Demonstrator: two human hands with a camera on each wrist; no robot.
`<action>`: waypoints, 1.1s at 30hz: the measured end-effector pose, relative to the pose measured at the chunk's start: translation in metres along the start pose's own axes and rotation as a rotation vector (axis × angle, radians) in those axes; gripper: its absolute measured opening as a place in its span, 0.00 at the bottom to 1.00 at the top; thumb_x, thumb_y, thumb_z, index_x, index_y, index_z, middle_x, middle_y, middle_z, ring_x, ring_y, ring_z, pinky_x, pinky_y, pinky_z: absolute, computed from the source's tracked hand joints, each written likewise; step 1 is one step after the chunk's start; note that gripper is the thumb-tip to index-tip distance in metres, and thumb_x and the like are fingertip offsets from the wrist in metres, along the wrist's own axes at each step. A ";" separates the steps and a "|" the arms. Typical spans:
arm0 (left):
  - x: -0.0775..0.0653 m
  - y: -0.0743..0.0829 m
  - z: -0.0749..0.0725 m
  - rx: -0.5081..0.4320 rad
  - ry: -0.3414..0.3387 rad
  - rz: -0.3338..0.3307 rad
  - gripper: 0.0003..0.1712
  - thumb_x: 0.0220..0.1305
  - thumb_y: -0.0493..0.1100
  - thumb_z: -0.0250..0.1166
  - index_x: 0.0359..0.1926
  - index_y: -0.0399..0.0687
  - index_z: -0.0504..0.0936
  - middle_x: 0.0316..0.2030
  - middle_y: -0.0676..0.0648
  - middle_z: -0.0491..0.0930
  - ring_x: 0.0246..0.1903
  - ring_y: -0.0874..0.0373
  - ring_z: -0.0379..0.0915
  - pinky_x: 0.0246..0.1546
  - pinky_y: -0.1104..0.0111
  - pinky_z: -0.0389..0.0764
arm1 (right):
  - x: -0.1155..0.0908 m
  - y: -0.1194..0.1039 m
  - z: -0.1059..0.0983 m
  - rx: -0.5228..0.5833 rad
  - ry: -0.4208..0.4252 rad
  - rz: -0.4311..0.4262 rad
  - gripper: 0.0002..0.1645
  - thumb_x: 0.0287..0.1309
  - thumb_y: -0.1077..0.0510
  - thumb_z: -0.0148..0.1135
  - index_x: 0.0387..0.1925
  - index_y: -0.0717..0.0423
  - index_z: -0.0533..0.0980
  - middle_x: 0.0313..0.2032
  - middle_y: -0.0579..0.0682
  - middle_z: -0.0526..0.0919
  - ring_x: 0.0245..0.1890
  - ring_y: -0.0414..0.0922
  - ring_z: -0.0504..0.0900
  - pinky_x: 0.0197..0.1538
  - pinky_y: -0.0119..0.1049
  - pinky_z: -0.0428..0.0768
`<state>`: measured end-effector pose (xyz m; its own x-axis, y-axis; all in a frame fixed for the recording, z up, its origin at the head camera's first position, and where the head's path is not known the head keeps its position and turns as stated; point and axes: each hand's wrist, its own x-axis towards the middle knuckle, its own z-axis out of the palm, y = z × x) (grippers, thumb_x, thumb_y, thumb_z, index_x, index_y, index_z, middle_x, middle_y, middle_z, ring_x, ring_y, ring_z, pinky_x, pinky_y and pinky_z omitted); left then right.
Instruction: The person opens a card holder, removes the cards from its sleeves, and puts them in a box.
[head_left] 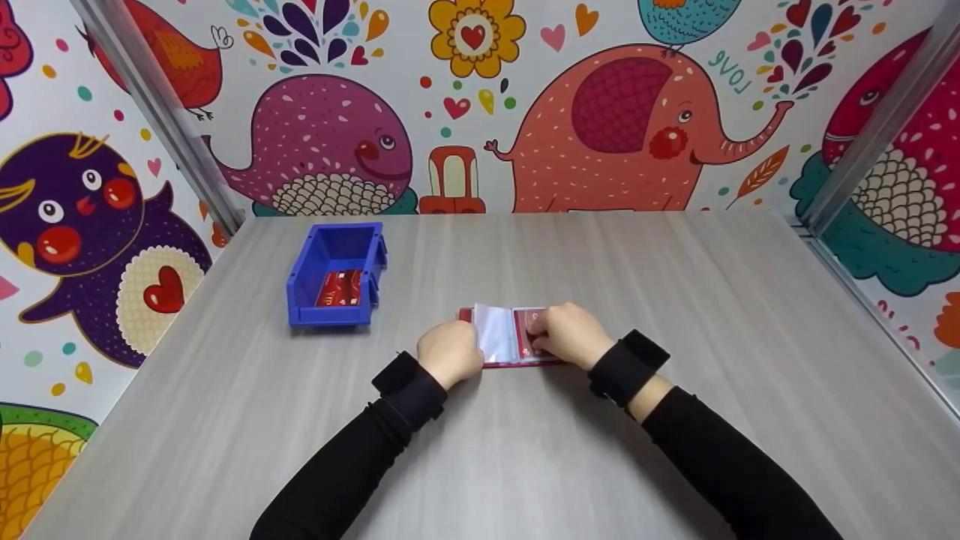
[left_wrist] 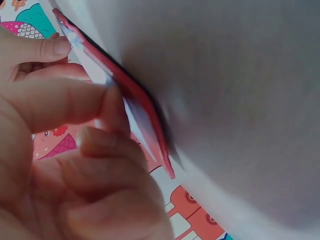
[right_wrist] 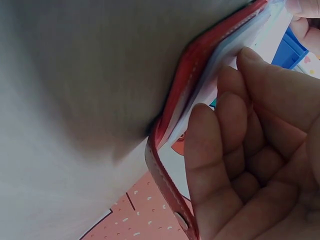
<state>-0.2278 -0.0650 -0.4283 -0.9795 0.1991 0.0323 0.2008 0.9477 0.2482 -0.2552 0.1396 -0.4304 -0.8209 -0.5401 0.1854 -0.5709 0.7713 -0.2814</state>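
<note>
A red card holder with clear plastic sleeves lies spread open on the table, its spine facing up the middle. At its left side my left hand pinches a clear sleeve between thumb and forefinger, seen close in the left wrist view. A red card shows at the right-hand sleeve. My right hand has thumb and forefinger together at that card, the other fingers curled; the fingers hide part of it. In the right wrist view, the holder's strap with a metal snap hangs out beside the right fingers.
A blue bin stands at the back left of the table, with several red cards marked VIP inside. Walls printed with cartoon animals enclose the back and sides. Both wrists wear black bands.
</note>
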 end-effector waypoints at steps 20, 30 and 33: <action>0.001 0.000 0.002 0.020 0.110 0.036 0.08 0.52 0.39 0.73 0.27 0.39 0.83 0.28 0.41 0.83 0.30 0.45 0.81 0.28 0.53 0.80 | -0.001 -0.001 0.000 -0.007 -0.001 0.023 0.10 0.48 0.64 0.74 0.19 0.52 0.81 0.20 0.45 0.78 0.23 0.44 0.71 0.31 0.43 0.75; 0.002 0.000 0.002 0.032 0.110 0.049 0.07 0.53 0.38 0.73 0.27 0.39 0.83 0.28 0.42 0.83 0.30 0.46 0.81 0.28 0.54 0.80 | -0.001 0.001 -0.003 0.010 -0.006 0.038 0.03 0.51 0.63 0.73 0.26 0.54 0.85 0.25 0.47 0.83 0.25 0.44 0.75 0.34 0.42 0.77; 0.003 0.000 0.001 0.030 0.106 0.048 0.07 0.53 0.39 0.73 0.27 0.40 0.83 0.28 0.42 0.83 0.29 0.46 0.81 0.28 0.54 0.80 | -0.001 0.005 -0.007 0.016 0.016 0.055 0.03 0.53 0.62 0.73 0.32 0.55 0.88 0.29 0.49 0.86 0.28 0.45 0.79 0.37 0.43 0.79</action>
<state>-0.2307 -0.0637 -0.4292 -0.9650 0.2180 0.1461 0.2461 0.9451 0.2149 -0.2569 0.1462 -0.4257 -0.8513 -0.4912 0.1843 -0.5246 0.7943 -0.3063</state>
